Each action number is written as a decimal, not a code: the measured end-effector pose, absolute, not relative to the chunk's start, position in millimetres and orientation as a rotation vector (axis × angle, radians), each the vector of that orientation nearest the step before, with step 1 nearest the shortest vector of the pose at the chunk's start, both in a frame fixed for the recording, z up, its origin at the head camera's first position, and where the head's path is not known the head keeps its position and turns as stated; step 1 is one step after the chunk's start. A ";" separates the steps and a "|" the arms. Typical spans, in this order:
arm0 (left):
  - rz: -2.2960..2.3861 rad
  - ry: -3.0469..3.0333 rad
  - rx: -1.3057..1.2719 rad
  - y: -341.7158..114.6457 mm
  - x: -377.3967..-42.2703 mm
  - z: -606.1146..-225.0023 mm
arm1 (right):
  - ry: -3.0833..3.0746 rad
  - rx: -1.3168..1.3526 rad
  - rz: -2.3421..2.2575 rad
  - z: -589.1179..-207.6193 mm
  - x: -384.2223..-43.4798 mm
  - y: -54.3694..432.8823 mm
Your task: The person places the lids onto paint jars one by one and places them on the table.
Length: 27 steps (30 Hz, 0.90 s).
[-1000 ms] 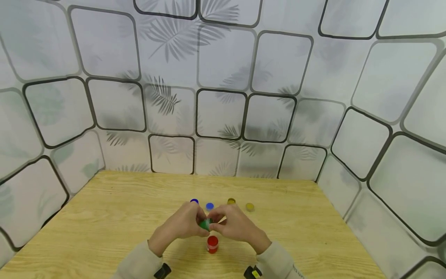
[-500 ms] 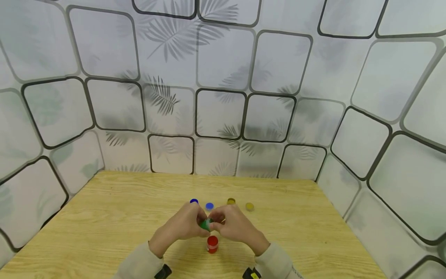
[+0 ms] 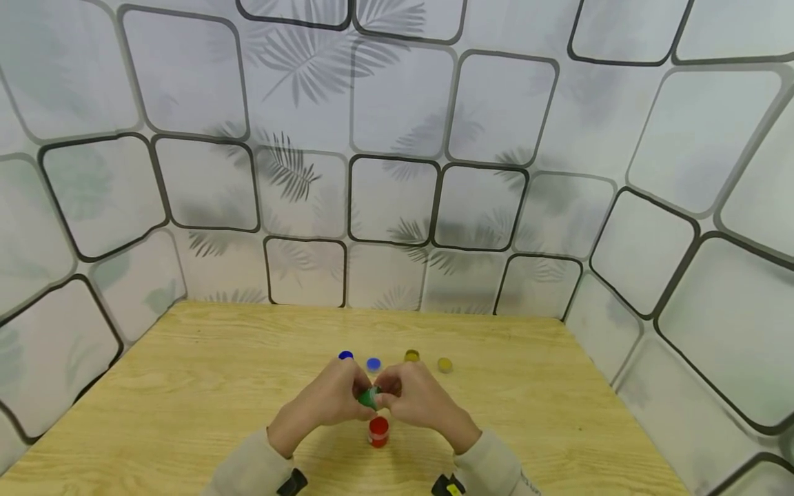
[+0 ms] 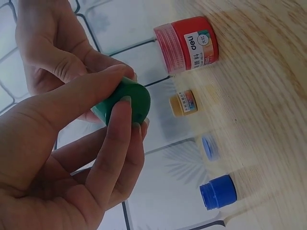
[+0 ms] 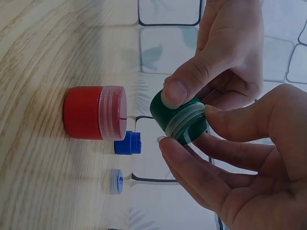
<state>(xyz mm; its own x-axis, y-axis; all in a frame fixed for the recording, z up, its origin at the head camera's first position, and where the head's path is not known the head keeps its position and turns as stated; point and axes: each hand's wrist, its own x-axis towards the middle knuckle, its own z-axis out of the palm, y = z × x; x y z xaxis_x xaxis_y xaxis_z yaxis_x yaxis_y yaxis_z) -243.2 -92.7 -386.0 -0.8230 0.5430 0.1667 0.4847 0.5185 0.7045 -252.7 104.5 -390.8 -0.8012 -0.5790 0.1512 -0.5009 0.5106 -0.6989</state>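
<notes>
Between both hands, above the table, is a small green paint jar (image 5: 164,109) with a clear ribbed lid (image 5: 186,120). My left hand (image 3: 336,393) grips the jar's green body, its fingertips curled round it in the left wrist view. With thumb and fingers, my right hand (image 3: 417,397) pinches the lid, which sits on the jar. The jar is tilted. Just below the hands, nearer to me, a red paint jar (image 3: 378,432) stands upright on the table with its clear lid on.
Behind the hands stand an open blue paint jar (image 4: 218,191) and a yellow paint jar (image 3: 412,355). A clear blue-stained lid (image 3: 373,364) and a yellow-stained lid (image 3: 444,365) lie beside them on the wooden table (image 3: 186,399). A patterned curtain (image 3: 397,207) surrounds the table.
Both hands stay almost in place round the green jar, which has shifted very slightly to the right. The other jars and lids have not moved on the table.
</notes>
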 end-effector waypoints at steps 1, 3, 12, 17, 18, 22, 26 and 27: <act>1.200 2.673 0.904 -92.7 -243.2 -385.9 | 2.635 -0.943 -1.174 -390.6 -252.7 104.7; 1.190 2.680 0.899 -93.0 -243.8 -385.9 | 2.635 -0.953 -1.163 -390.3 -253.2 105.0; 1.127 2.779 0.823 -100.2 -250.3 -389.3 | 2.731 -0.979 -1.166 -386.7 -259.0 115.7; 1.064 2.836 0.791 -104.3 -255.1 -398.1 | 2.772 -0.970 -1.164 -384.7 -261.4 122.1; 1.059 2.839 0.788 -105.0 -256.1 -399.8 | 2.772 -0.974 -1.164 -383.9 -261.4 122.9; 1.050 2.840 0.778 -107.3 -260.0 -406.3 | 2.760 -0.978 -1.170 -380.0 -260.5 124.3; 1.041 2.839 0.766 -108.1 -262.1 -410.4 | 2.753 -0.974 -1.166 -376.9 -259.7 124.2; 1.037 2.838 0.764 -108.0 -262.3 -410.9 | 2.755 -0.972 -1.164 -376.6 -259.9 124.1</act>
<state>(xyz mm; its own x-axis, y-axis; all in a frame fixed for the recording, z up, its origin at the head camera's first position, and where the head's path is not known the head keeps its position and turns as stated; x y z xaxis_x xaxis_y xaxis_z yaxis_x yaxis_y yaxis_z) -262.3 -108.0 -410.9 -0.8796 0.4545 0.1402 0.4379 0.6586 0.6120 -259.9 124.1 -376.6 -0.8091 -0.5403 0.2312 -0.5425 0.5352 -0.6475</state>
